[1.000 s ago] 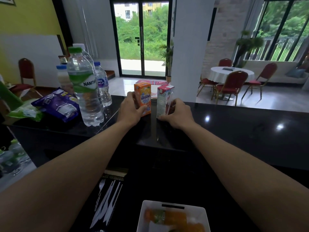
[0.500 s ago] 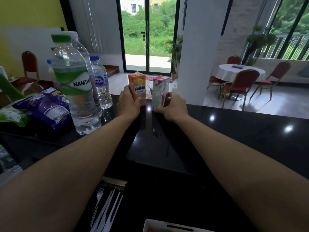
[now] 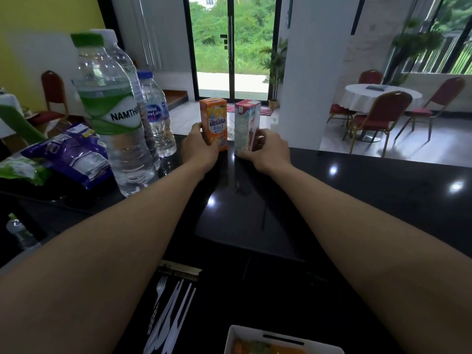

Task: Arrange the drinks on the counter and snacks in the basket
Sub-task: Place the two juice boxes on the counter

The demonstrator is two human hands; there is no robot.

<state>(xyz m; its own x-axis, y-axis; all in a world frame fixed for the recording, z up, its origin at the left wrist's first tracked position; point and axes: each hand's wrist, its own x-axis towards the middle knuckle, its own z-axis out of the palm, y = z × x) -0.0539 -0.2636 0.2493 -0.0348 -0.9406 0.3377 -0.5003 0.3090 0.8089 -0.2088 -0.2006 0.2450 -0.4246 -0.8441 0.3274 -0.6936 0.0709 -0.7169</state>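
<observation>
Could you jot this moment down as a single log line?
left hand: grips orange carton | right hand: grips white carton | cartons: upright, apart, on counter

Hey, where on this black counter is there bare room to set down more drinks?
Widest bare patch: the counter right of the white carton, out to its far edge. Also bare: the middle strip this side of the orange carton. Crowded: the left, where water bottles and snack bags sit packed together.

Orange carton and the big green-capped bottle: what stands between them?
In the head view, a smaller blue-capped water bottle stands between the green-capped bottle and the orange carton, set slightly farther back on the black counter.
</observation>
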